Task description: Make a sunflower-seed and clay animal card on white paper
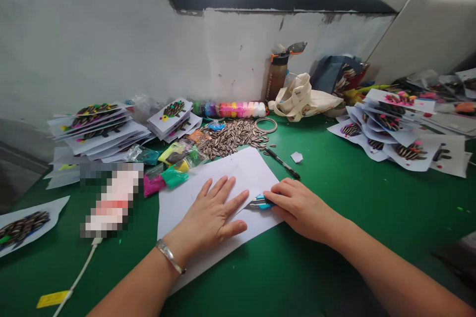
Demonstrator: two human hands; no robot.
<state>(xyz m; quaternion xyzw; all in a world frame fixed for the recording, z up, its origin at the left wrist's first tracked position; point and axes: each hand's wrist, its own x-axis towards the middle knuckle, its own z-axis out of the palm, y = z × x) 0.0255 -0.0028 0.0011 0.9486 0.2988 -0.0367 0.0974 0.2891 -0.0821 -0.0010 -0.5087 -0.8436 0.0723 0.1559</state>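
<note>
White paper (219, 173) lies folded over on the green table, one layer above another. My left hand (213, 215) rests flat on it with the fingers spread, a silvery bracelet at the wrist. In my right hand (297, 205) is a blue utility knife (261, 202), its front end between the paper layers at their right side. A black pen (282, 163) and a small white paper scrap (296, 157) lie just beyond my right hand.
Sunflower seeds (234, 136) are heaped behind the paper, beside bags of coloured clay (174, 176). Stacks of decorated sheets stand left (100, 131) and right (394, 126). A brown bottle (277, 77) and cloth bag (303, 99) are by the wall.
</note>
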